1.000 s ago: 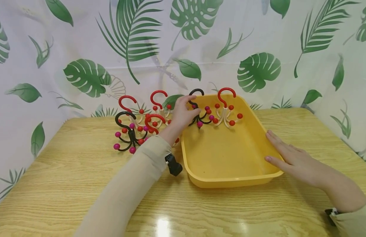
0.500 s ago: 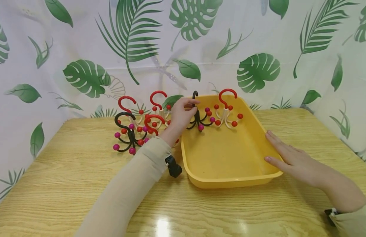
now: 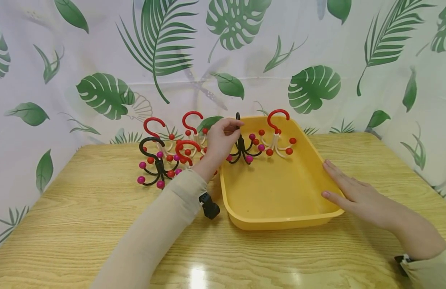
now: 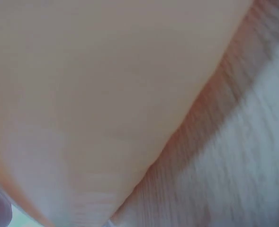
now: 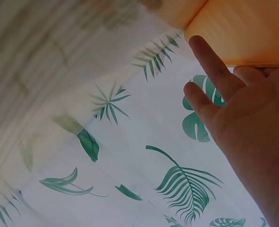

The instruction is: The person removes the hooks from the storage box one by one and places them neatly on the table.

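A yellow plastic tub (image 3: 280,220) stands on the table. At its back left, my left hand (image 3: 221,138) pinches the hook of a black claw hanger (image 3: 241,144) whose curved arms end in magenta balls. The hook shows edge-on, with its arms spread low inside the tub. Close to its right stands a cream hanger (image 3: 276,139) with a red hook and red balls. My right hand (image 3: 360,196) lies with straight fingers against the tub's right side. In the right wrist view, the fingers of the right hand (image 5: 253,113) reach the tub wall (image 5: 257,33).
Left of the tub, several more hangers are grouped upright, including a black hanger (image 3: 159,163) at the front and a red-hooked hanger (image 3: 153,124) behind it. My left forearm partly covers one. A leaf-printed cloth (image 3: 252,72) hangs behind the wooden table (image 3: 100,224).
The black hanger has turned until its hook faces edge-on, and its arms sit slightly lower. The red-hooked hanger in the tub has shifted and turned a little. My right hand stays put.
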A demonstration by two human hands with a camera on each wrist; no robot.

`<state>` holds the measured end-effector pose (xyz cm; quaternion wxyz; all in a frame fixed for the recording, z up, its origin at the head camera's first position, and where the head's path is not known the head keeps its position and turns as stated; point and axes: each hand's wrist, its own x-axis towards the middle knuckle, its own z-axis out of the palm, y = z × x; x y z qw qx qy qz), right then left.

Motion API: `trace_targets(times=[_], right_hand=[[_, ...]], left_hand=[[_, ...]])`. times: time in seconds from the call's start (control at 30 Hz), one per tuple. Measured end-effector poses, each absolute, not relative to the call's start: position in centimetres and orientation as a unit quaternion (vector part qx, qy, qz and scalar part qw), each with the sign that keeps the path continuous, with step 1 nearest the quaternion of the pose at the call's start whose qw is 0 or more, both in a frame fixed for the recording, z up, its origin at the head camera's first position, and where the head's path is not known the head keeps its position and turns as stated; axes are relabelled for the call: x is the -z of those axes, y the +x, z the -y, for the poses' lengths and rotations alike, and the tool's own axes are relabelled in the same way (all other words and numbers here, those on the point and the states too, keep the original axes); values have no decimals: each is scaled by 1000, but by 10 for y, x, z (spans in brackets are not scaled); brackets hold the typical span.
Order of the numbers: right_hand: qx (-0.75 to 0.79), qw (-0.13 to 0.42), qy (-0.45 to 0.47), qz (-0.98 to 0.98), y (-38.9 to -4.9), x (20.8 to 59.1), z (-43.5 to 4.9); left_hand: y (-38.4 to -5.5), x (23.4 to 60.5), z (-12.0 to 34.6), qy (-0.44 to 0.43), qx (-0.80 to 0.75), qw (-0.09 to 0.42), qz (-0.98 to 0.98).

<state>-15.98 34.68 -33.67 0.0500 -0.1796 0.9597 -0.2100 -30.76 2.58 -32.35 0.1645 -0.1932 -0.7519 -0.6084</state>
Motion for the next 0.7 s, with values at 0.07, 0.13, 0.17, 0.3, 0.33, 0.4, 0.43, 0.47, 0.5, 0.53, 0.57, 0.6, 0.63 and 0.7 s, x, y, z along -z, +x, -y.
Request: trace_targets(times=[0.07, 0.13, 0.17, 0.3, 0.33, 0.4, 0.43, 0.47, 0.5, 0.53, 0.57, 0.6, 0.63, 0.7], right_hand=[[211, 51, -178, -960, -160, 337, -347], [212, 53, -177, -960, -159, 337, -346], [212, 55, -176, -960, -159, 337, -346], [212, 56, -177, -960, -159, 337, -346], [212, 56, -177, -959, -159, 337, -346], [211, 55, -178, -959, -159, 337, -345], [211, 55, -178, -960, -159, 337, -345], [209, 54, -178, -960, -159, 337, -345], [209, 54, -178, -960, -159, 336, -345], [209, 53, -178, -960, -159, 336, -345], [209, 53, -178, -960, -159, 336, -345], [210, 54, -177, -960, -159, 336, -345], [211, 54, -176, -960, -159, 336, -345], [213, 55, -176, -960, -159, 336, -345]], left_hand=[[-305, 322, -25, -199, 610, 163, 749], [-303, 321, -25, -206, 611, 164, 746], [-302, 320, -24, -210, 611, 166, 745], [-295, 315, -24, -222, 612, 169, 740], [-293, 314, -24, -226, 612, 169, 739], [-288, 311, -23, -235, 614, 165, 735], [-286, 310, -22, -241, 614, 163, 734], [-283, 308, -22, -245, 614, 161, 733], [-280, 307, -21, -250, 615, 158, 731], [-277, 305, -20, -255, 616, 156, 728], [-274, 303, -20, -259, 618, 155, 726], [-271, 302, -19, -263, 617, 154, 725], [-268, 300, -18, -267, 617, 154, 724], [-262, 296, -17, -275, 620, 152, 719]])
